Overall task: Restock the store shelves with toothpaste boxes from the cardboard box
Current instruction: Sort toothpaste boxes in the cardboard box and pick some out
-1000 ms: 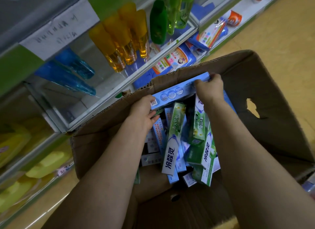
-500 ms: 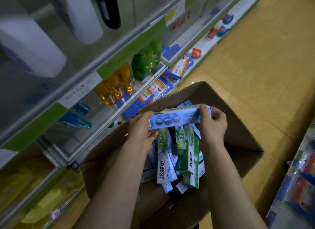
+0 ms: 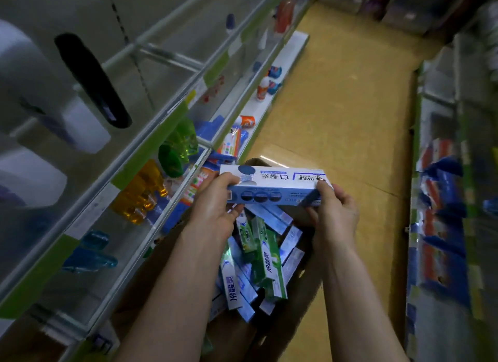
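Both ends of a blue-and-white toothpaste box (image 3: 272, 185) are being gripped: the left hand (image 3: 215, 200) is curling its fingers round the left end and the right hand (image 3: 334, 208) is pinching the right end. The box is being held level above the open cardboard box (image 3: 231, 332), clear of everything in it. Under the forearms, many loose toothpaste cartons (image 3: 269, 264), green and blue, are lying jumbled and tilted inside the cardboard box.

Store shelves (image 3: 151, 135) with green edge strips are running along the left. Orange bottles (image 3: 140, 192) and green bottles (image 3: 177, 146) are standing on the shelf just beside the left hand, with blue bottles (image 3: 89, 254) nearer the camera. Flat blue packets (image 3: 229, 146) are crowding the section beyond the bottles, close to the held box's far left corner. A black bottle (image 3: 91, 78) is sitting on the shelf above.

More shelving (image 3: 442, 200) is lining the right side, its goods too blurred to name, perhaps blue and red packs. Between the two runs, the tan floor (image 3: 336, 105) is stretching ahead as an open aisle beyond the cardboard box's far rim.
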The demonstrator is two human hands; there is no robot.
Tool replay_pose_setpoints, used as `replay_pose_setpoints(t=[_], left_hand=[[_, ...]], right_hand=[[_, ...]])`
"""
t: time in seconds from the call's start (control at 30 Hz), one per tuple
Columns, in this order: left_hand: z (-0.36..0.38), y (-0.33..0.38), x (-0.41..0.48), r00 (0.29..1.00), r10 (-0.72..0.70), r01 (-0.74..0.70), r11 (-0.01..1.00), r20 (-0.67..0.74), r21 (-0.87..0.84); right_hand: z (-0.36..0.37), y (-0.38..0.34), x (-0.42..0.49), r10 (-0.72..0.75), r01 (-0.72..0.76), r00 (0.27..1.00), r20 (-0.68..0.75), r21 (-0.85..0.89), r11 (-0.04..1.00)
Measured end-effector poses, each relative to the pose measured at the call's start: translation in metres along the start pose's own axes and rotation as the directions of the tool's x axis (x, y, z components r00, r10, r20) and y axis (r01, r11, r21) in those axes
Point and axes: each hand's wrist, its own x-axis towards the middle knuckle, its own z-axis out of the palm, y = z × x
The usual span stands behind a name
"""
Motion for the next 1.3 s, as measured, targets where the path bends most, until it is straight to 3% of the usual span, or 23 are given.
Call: replay_pose_setpoints(t=[0.3, 0.6, 0.87, 1.3], left_hand=[[0.066, -0.027, -0.086, 0.98, 0.005, -0.011, 1.0, 0.198, 0.029], [0.11, -0.097, -0.217, 0.908, -0.011, -0.036, 0.994, 0.419, 0.103], [0.136, -0.166, -0.326, 0.804, -0.064, -0.027, 0.989, 0.592, 0.143], [0.214, -0.251, -0.454, 0.535, -0.244, 0.014, 0.96, 0.809, 0.28]], right_hand=[[-0.1, -0.059, -0.037, -0.028, 0.04, 0.998, -0.054, 0.229, 0.973], [-0.248, -0.095, -0.094, -0.159, 0.22, 0.971, -0.176, 0.417, 0.882], [-0.375, -0.115, -0.147, -0.249, 0.386, 0.913, -0.322, 0.491, 0.781], [-0.525, -0.15, -0.204, -0.319, 0.67, 0.716, -0.621, 0.484, 0.563]])
